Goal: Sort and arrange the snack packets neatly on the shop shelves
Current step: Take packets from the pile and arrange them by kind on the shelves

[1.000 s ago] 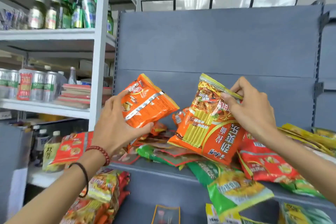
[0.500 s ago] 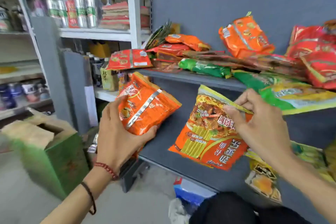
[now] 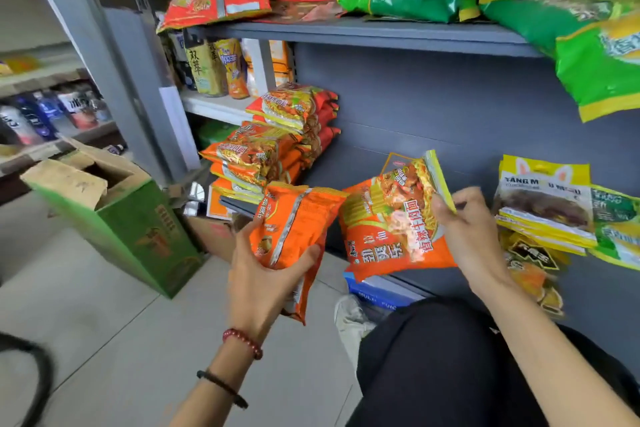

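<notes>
My left hand (image 3: 266, 274) grips an orange snack packet (image 3: 294, 218), seam side up, in front of the lower grey shelf (image 3: 398, 276). My right hand (image 3: 467, 225) pinches the top edge of an orange noodle packet (image 3: 391, 218), which hangs just above that shelf. To the left, a stack of matching orange noodle packets (image 3: 270, 142) stands on the lower shelf. The upper shelf (image 3: 363, 33) carries a loose heap of red, orange and green packets (image 3: 408, 0).
Yellow and green packets (image 3: 543, 204) lie at the right of the lower shelf. An open green carton (image 3: 138, 229) stands on the tiled floor at the left. Bottles and cartons fill the white rack (image 3: 214, 104) behind. My black-trousered knee (image 3: 450, 357) is below the shelf.
My view and both hands dropped from the upper shelf to the lower one, each hand carrying its packet. The stack of orange noodle packets has come into sight.
</notes>
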